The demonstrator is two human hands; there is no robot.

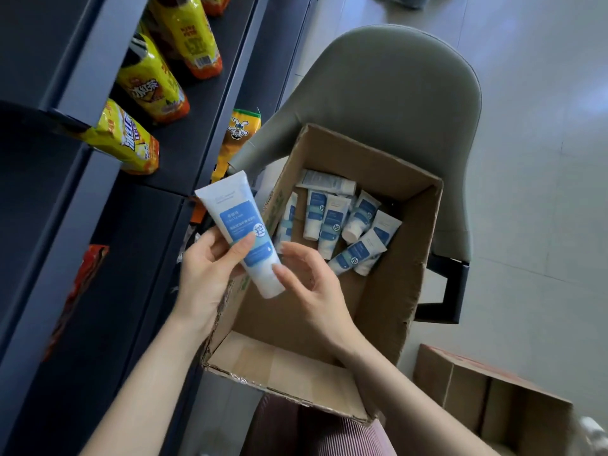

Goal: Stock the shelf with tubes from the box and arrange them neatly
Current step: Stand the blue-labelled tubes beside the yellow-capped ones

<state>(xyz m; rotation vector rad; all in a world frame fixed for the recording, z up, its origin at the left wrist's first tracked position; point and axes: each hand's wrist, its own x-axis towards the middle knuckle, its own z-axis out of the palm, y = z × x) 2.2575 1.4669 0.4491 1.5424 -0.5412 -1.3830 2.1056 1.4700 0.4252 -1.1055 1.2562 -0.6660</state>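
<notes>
Left hand (210,268) is gripping a white tube (245,232) with a blue label, thumb lying across the front, fingers behind it. Right hand (309,284) is pinching the same tube at its lower cap end between thumb and forefinger, so both hands are clamped on the one tube. Tube is tilting, crimped end up-left, cap end down-right, hanging in the air over the left wall of an open cardboard box (424,245), between the box and the shelf (138,258). Loose tubes (342,222) of the same white-and-blue kind are lying jumbled on the box floor at its far end, some overlapping, pointing different ways. Box is sitting on the seat of a grey chair (394,93), flaps open, near flap hanging toward the person. Dark blue shelf is running along the left; yellow-labelled iced tea bottles (151,83) are standing in a row on an upper level, an orange-yellow snack packet (237,136) is showing at the shelf edge just beside the chair, and a red packet (82,281) is lying lower on the left. A second cardboard box (487,399) is sitting on the pale floor (543,192) at lower right. A pink ribbed garment (312,432) is showing under the near flap.
</notes>
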